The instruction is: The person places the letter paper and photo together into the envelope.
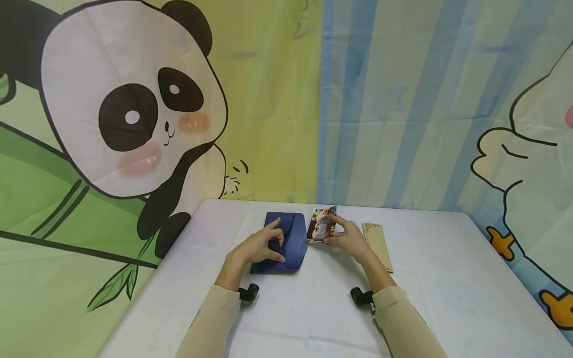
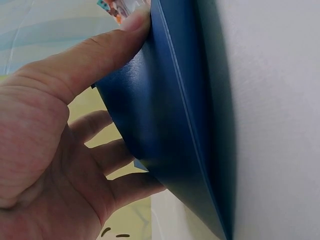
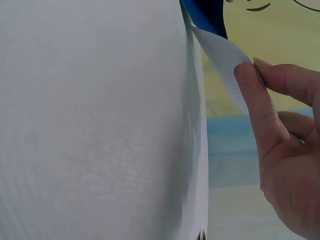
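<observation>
A dark blue envelope (image 1: 295,248) lies on the white table, its flap side toward the right. My left hand (image 1: 261,244) is over it. In the left wrist view the thumb lies on the blue face of the envelope (image 2: 155,100), and the other fingertips pass behind its edge. My right hand (image 1: 351,238) pinches a small colourful picture card (image 1: 321,226) by its right side, raised just beside the envelope. The right wrist view shows the card's plain white back (image 3: 220,55) between thumb and fingers, its far corner near the blue envelope (image 3: 207,17).
A beige card (image 1: 378,243) with a patterned end lies on the table (image 1: 295,318), right of the right hand and partly behind that wrist. Behind the table hangs a printed curtain (image 1: 268,99) with a panda and stripes. Black wrist cameras (image 1: 248,292) sit by both sleeves.
</observation>
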`<state>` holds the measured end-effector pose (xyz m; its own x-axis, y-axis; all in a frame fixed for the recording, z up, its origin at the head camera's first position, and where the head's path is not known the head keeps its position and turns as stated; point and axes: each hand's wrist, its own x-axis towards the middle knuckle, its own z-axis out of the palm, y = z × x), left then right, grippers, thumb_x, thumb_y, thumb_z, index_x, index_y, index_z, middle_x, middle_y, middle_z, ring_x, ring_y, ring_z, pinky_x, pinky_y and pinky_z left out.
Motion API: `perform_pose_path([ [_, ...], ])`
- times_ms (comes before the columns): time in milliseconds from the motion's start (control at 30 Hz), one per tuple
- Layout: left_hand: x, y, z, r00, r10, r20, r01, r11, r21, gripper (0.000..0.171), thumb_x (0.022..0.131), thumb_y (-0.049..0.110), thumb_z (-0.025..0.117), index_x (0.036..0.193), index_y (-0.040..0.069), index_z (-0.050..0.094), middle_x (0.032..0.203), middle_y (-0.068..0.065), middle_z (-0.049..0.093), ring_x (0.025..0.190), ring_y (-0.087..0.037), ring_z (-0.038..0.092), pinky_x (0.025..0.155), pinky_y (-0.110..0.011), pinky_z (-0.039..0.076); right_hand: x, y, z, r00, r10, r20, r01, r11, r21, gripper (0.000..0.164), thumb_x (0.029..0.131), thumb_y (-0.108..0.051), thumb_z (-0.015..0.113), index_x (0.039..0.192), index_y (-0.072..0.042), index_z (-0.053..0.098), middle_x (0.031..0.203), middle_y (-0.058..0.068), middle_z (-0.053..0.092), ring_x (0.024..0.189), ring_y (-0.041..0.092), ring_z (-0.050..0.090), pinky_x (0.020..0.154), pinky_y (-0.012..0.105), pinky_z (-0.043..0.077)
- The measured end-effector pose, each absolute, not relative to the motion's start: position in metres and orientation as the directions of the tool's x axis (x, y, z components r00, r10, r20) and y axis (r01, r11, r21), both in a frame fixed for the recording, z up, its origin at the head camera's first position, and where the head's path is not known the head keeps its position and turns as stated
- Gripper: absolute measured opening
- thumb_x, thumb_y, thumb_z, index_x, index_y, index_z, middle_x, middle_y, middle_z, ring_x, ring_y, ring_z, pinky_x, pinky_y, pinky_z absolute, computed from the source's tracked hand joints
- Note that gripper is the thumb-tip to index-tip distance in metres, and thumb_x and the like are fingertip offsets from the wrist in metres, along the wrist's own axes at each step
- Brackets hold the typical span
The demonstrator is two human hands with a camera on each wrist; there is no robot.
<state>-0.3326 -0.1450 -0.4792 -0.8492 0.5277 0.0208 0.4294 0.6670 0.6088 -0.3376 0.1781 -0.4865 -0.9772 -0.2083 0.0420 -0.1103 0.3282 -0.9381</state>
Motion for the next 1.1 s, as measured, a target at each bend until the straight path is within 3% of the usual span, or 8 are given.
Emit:
perform_pose_path([
  [100,-0.332,-0.145,-0.479,-0.851,0.525,0.016,0.424,0.669,0.61,0.039,0.077,0.033,0.094,0.094,0.03,0.059,0.176,-0.007,0.015,0.152,-0.048,0.034,0.096,-0.051,0.045,-0.337,0.179,-0.485,-0.985,-0.164,0.045,-0.092,0.291,-0.952,0.09,0.085,0.005,0.077,0.162,-0.01,0.034,0.142,0.032,0.059,0.091,0.03,0.078,0.073,0.028,0.058],
  [200,-0.331,-0.144,-0.479,-0.852,0.523,0.01,0.419,0.671,0.611,0.039,0.077,0.034,0.093,0.094,0.029,0.059,0.176,-0.007,0.015,0.151,-0.048,0.035,0.096,-0.051,0.045,-0.337,0.179,-0.483,-0.99,-0.133,0.046,-0.077,0.242,-0.967,0.09,0.087,0.006,0.076,0.163,-0.011,0.032,0.129,0.036,0.065,0.086,0.028,0.079,0.074,0.029,0.06],
  [367,-0.33,-0.144,-0.478,-0.854,0.521,0.004,0.413,0.672,0.615,0.039,0.077,0.034,0.093,0.095,0.028,0.059,0.176,-0.007,0.015,0.151,-0.048,0.036,0.095,-0.05,0.045,-0.336,0.176,-0.478,-0.99,-0.123,0.072,-0.097,0.213,-0.972,0.09,0.087,0.008,0.076,0.163,-0.012,0.032,0.149,0.033,0.052,0.087,0.02,0.079,0.075,0.029,0.061],
  [533,-0.332,-0.145,-0.479,-0.853,0.522,0.011,0.414,0.664,0.623,0.039,0.077,0.033,0.094,0.094,0.027,0.059,0.176,-0.01,0.015,0.151,-0.05,0.034,0.096,-0.054,0.045,-0.336,0.171,-0.476,-0.984,-0.156,0.086,-0.123,0.245,-0.962,0.088,0.087,0.004,0.08,0.162,-0.013,0.037,0.167,0.02,0.034,0.09,0.02,0.077,0.076,0.033,0.061],
  [833,-0.333,-0.144,-0.479,-0.853,0.521,0.013,0.417,0.667,0.617,0.04,0.076,0.034,0.094,0.094,0.028,0.059,0.176,-0.009,0.015,0.154,-0.049,0.031,0.1,-0.056,0.045,-0.333,0.165,-0.478,-0.979,-0.178,0.104,-0.153,0.29,-0.945,0.085,0.085,0.003,0.081,0.159,-0.013,0.043,0.168,0.016,0.035,0.094,0.018,0.076,0.076,0.041,0.06],
  [933,-0.333,-0.144,-0.479,-0.855,0.519,0.006,0.411,0.67,0.619,0.04,0.076,0.034,0.094,0.095,0.028,0.059,0.176,-0.008,0.014,0.154,-0.048,0.03,0.103,-0.057,0.044,-0.333,0.163,-0.479,-0.975,-0.201,0.096,-0.156,0.306,-0.939,0.085,0.086,0.005,0.08,0.16,-0.014,0.042,0.169,0.015,0.033,0.092,0.02,0.075,0.074,0.037,0.059],
  [1100,-0.332,-0.144,-0.478,-0.858,0.513,0.003,0.405,0.674,0.618,0.039,0.076,0.034,0.094,0.095,0.028,0.06,0.176,-0.007,0.015,0.154,-0.048,0.03,0.105,-0.059,0.043,-0.332,0.16,-0.481,-0.964,-0.256,0.066,-0.151,0.329,-0.932,0.092,0.084,0.005,0.082,0.161,-0.014,0.038,0.171,0.014,0.027,0.103,0.028,0.074,0.075,0.031,0.058],
])
